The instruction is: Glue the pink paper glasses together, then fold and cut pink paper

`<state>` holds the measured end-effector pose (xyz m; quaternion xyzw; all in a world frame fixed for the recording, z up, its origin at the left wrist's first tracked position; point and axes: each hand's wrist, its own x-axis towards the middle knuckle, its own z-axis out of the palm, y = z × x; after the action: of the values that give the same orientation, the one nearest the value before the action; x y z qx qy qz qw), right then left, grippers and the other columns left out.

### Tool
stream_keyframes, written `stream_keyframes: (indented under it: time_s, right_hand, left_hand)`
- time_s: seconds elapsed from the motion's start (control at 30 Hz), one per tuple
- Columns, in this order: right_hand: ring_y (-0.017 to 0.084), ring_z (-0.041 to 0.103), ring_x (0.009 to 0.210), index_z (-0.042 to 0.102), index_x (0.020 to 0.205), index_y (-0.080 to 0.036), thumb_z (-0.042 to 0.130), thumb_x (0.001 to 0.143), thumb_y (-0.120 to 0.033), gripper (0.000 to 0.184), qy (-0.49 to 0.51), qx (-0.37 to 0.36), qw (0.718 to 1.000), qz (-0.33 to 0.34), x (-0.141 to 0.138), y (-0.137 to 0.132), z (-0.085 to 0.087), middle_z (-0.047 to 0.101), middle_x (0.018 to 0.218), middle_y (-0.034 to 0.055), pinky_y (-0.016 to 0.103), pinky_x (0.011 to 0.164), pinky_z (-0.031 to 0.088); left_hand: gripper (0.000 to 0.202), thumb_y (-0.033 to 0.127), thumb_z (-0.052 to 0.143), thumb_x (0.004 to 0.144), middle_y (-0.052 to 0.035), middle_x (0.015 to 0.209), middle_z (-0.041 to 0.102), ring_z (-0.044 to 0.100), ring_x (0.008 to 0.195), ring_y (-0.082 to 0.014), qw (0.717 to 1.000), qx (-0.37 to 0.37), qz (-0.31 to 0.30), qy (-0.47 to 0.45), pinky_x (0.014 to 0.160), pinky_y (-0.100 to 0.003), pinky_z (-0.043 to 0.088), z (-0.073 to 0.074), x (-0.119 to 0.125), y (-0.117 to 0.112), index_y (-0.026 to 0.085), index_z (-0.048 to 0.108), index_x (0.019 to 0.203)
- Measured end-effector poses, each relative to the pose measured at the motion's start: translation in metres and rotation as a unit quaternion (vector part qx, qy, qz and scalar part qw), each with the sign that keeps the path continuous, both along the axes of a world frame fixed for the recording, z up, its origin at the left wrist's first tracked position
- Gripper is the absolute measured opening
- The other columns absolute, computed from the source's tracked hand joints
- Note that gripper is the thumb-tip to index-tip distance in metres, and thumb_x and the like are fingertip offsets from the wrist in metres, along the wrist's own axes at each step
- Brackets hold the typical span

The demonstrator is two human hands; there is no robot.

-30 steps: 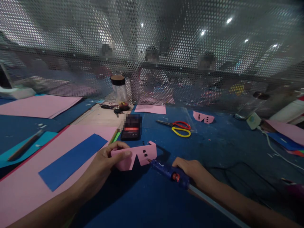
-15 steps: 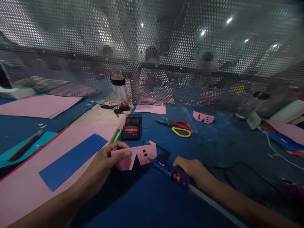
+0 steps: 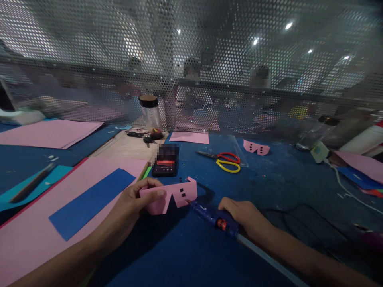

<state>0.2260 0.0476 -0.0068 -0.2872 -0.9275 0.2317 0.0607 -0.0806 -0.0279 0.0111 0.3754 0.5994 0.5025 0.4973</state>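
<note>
My left hand (image 3: 143, 199) pinches a pink paper glasses cutout (image 3: 178, 196) between thumb and fingers at its left side. Two small black squares show on the cutout's right half, and its right end folds back. A blue hot glue gun (image 3: 209, 213) is in my right hand (image 3: 241, 215), whose fingers wrap round the handle. The gun's nozzle tip is at the cutout's face, just below the black squares; I cannot tell if it touches. From the gun's rear a long clear glue stick (image 3: 269, 257) sticks out.
Scissors (image 3: 223, 160) with red and yellow handles lie beyond the cutout, beside a phone (image 3: 165, 160). Farther right is another pink cutout (image 3: 256, 148) with black squares. A blue strip (image 3: 91, 203) rests on pink sheets at left. A lidded jar (image 3: 151, 116) stands by the perforated metal screen (image 3: 221, 48).
</note>
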Motion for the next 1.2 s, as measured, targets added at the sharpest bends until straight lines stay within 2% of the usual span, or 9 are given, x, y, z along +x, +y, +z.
stream_keyframes:
  time_s: [0.27, 0.37, 0.47, 0.57, 0.67, 0.77, 0.87, 0.97, 1.2]
  right_hand:
    - [0.017, 0.065, 0.074, 0.047, 0.093, -0.024, 0.055, 0.076, -0.013, 0.022, 0.013, -0.006, 1.0, -0.004, -0.002, 0.0, -0.001, 0.065, 0.088, -0.0008, 0.025, 0.063, 0.035]
    - [0.015, 0.062, 0.07, 0.047, 0.089, -0.024, 0.058, 0.074, -0.012, 0.022, 0.039, -0.031, 0.998, -0.035, -0.004, -0.001, 0.005, 0.064, 0.084, -0.0028, 0.024, 0.061, 0.034]
    - [0.013, 0.057, 0.063, 0.049, 0.085, -0.023, 0.06, 0.084, -0.023, 0.012, 0.088, -0.087, 0.988, -0.087, -0.007, -0.006, 0.018, 0.06, 0.075, -0.0039, 0.024, 0.057, 0.034]
    - [0.012, 0.054, 0.062, 0.05, 0.083, -0.023, 0.061, 0.093, -0.04, 0.023, 0.125, -0.181, 0.969, -0.113, -0.008, -0.013, 0.029, 0.056, 0.072, -0.0043, 0.023, 0.056, 0.038]
    - [0.011, 0.054, 0.061, 0.053, 0.088, -0.022, 0.062, 0.094, -0.049, 0.029, 0.135, -0.286, 0.937, -0.146, -0.007, -0.017, 0.028, 0.051, 0.068, -0.0058, 0.021, 0.054, 0.04]
    - [0.01, 0.055, 0.06, 0.059, 0.093, -0.021, 0.064, 0.092, -0.055, 0.034, 0.126, -0.337, 0.917, -0.172, -0.008, -0.016, 0.024, 0.057, 0.071, -0.0041, 0.021, 0.052, 0.04]
    - [0.009, 0.055, 0.058, 0.064, 0.096, -0.02, 0.063, 0.092, -0.058, 0.038, 0.119, -0.356, 0.912, -0.166, -0.009, -0.012, 0.025, 0.064, 0.079, -0.0013, 0.022, 0.057, 0.045]
    - [0.008, 0.053, 0.054, 0.065, 0.093, -0.02, 0.063, 0.092, -0.056, 0.036, 0.132, -0.359, 0.911, -0.157, -0.01, -0.008, 0.027, 0.065, 0.075, -0.002, 0.023, 0.06, 0.047]
    - [0.005, 0.051, 0.048, 0.06, 0.087, -0.02, 0.065, 0.093, -0.05, 0.031, 0.176, -0.438, 0.877, -0.093, -0.008, -0.003, 0.023, 0.066, 0.078, -0.0016, 0.02, 0.051, 0.041]
  left_hand:
    - [0.026, 0.043, 0.081, 0.077, 0.0007, 0.077, 0.059, 0.052, 0.067, -0.0139, 1.0, 0.002, -0.006, -0.006, 0.055, -0.02, 0.039, -0.004, -0.002, -0.001, 0.021, 0.067, 0.081]
    - [0.025, 0.042, 0.081, 0.078, 0.001, 0.077, 0.06, 0.053, 0.067, -0.0137, 1.0, 0.002, -0.005, -0.009, 0.055, -0.02, 0.04, -0.006, -0.003, -0.001, 0.022, 0.068, 0.082]
    - [0.026, 0.043, 0.082, 0.077, 0.0014, 0.075, 0.06, 0.052, 0.065, -0.0133, 1.0, 0.003, -0.001, -0.011, 0.055, -0.02, 0.04, -0.005, -0.003, -0.001, 0.021, 0.067, 0.081]
    - [0.027, 0.043, 0.082, 0.077, 0.0016, 0.074, 0.061, 0.052, 0.065, -0.0132, 1.0, 0.003, 0.001, -0.009, 0.056, -0.02, 0.04, -0.004, -0.002, 0.0, 0.021, 0.067, 0.08]
    - [0.028, 0.044, 0.082, 0.077, 0.0019, 0.073, 0.06, 0.052, 0.065, -0.0131, 1.0, -0.001, -0.002, -0.005, 0.056, -0.02, 0.04, -0.004, -0.002, 0.0, 0.021, 0.068, 0.081]
    - [0.027, 0.044, 0.081, 0.079, 0.0022, 0.073, 0.06, 0.052, 0.064, -0.0125, 1.0, 0.003, -0.014, -0.001, 0.056, -0.02, 0.039, -0.004, -0.002, -0.001, 0.02, 0.067, 0.081]
    - [0.026, 0.044, 0.079, 0.08, 0.0015, 0.077, 0.063, 0.054, 0.067, -0.0138, 1.0, 0.0, -0.025, -0.009, 0.058, -0.021, 0.041, -0.005, -0.002, -0.002, 0.021, 0.067, 0.084]
    - [0.028, 0.044, 0.081, 0.077, 0.0009, 0.077, 0.064, 0.055, 0.068, -0.0147, 1.0, 0.0, -0.021, -0.009, 0.058, -0.022, 0.041, -0.003, 0.0, -0.003, 0.021, 0.067, 0.084]
    - [0.032, 0.046, 0.084, 0.072, -0.001, 0.075, 0.064, 0.056, 0.066, -0.0156, 1.0, -0.007, -0.019, -0.005, 0.055, -0.023, 0.041, 0.003, 0.006, -0.003, 0.02, 0.066, 0.08]
